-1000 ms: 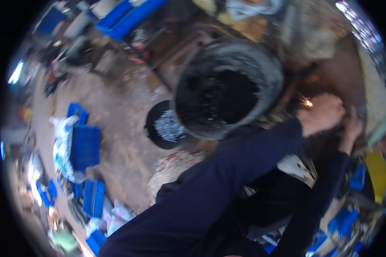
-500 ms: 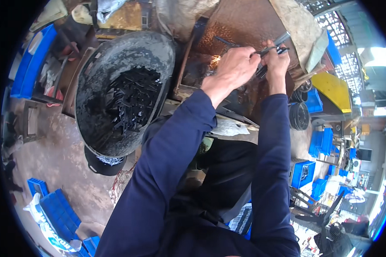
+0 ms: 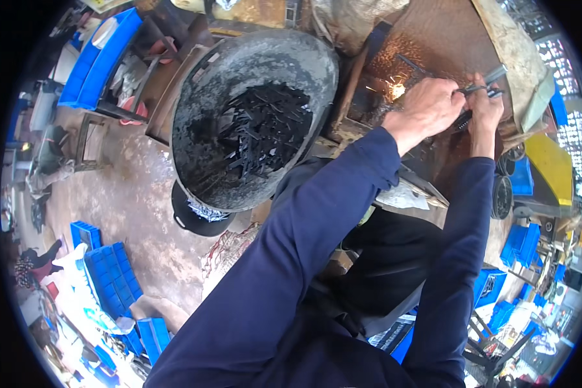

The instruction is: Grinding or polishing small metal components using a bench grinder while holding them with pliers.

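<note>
Left hand (image 3: 425,110) now closed over a thin metal strip (image 3: 412,66), sparks (image 3: 394,87) just beside it; right hand (image 3: 485,107) gripping metal tongs (image 3: 482,84); since a second ago, grinding underway; black pan (image 3: 252,116) of strips well left.

Blue crates (image 3: 107,275) stand stacked on the floor at lower left; a possible white bag (image 3: 103,320) lies beside them.

Place: metalworking workshop
Evidence: grinding sparks (image 3: 394,87); large blackened pan of dark metal pieces (image 3: 255,132); blue plastic crates (image 3: 113,284) on stained concrete floor (image 3: 136,207); rusty work surface (image 3: 440,39)
</note>
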Demonstrator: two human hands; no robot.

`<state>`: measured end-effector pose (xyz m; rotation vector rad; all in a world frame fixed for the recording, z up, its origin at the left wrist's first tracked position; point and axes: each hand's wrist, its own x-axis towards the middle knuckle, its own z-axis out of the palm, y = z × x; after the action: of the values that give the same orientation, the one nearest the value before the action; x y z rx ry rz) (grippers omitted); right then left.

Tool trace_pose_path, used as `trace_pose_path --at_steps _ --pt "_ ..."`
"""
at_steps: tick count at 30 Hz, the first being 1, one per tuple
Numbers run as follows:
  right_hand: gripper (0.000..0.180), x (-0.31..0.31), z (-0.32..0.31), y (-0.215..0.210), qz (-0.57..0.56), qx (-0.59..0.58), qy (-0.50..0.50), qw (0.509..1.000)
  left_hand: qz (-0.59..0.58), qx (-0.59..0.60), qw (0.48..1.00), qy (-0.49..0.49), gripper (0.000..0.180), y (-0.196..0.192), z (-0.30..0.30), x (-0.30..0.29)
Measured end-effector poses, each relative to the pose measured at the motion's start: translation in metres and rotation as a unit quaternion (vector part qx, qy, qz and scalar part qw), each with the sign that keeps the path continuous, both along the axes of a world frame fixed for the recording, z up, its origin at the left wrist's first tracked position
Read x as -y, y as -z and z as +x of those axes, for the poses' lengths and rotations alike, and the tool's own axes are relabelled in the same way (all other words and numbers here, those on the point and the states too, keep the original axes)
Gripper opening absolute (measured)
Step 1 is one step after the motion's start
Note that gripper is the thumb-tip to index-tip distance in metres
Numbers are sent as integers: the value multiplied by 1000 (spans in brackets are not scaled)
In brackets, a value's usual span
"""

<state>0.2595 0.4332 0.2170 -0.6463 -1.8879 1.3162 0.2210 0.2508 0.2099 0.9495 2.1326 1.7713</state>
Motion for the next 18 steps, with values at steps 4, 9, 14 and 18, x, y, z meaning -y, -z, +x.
trace_pose_path --at_steps 4,9,14,18 --pt "18 3 0 -1 -7 14 7 1000 11 -1 1000 8 29 0 -1 1" --pt "22 13 -3 -2 -4 0 21 1000 27 -21 999 1 28 4 -2 0" --pt "26 10 -2 -1 1 10 26 1000 48 -18 999 -17 25 2 0 -2" --pt "28 -1 -1 3 11 6 15 1000 55 -4 998 4 28 -3 1 0"
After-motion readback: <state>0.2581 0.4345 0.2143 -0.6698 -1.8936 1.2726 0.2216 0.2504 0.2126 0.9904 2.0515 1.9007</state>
